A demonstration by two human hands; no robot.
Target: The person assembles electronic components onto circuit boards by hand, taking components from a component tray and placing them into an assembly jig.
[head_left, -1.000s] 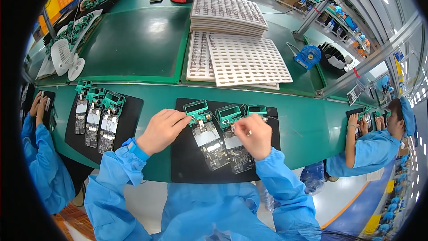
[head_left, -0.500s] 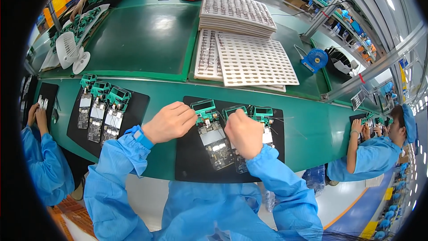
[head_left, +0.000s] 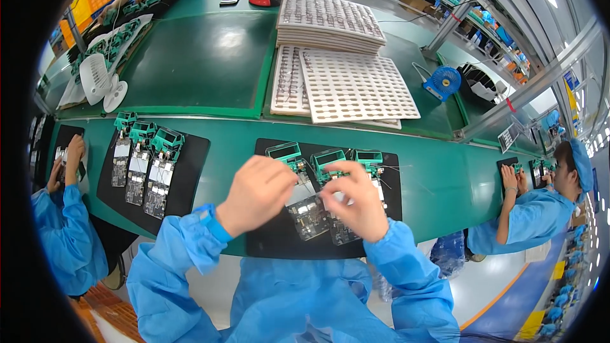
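Left-hand circuit board (head_left: 309, 221) on the central black mat (head_left: 270, 241), long axis far-left to near-right, lies between left hand (head_left: 257, 194) and right hand (head_left: 359, 203), both close; whether fingers pinch anything, cannot tell.

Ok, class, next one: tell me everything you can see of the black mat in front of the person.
The black mat looks thin, matte and perhaps rubbery, with rounded corners. It lies flat on the green table, reaching the edge nearest the person. Three circuit boards with green frames at their far ends rest on it side by side. The left hand and right hand are over it, hiding parts.
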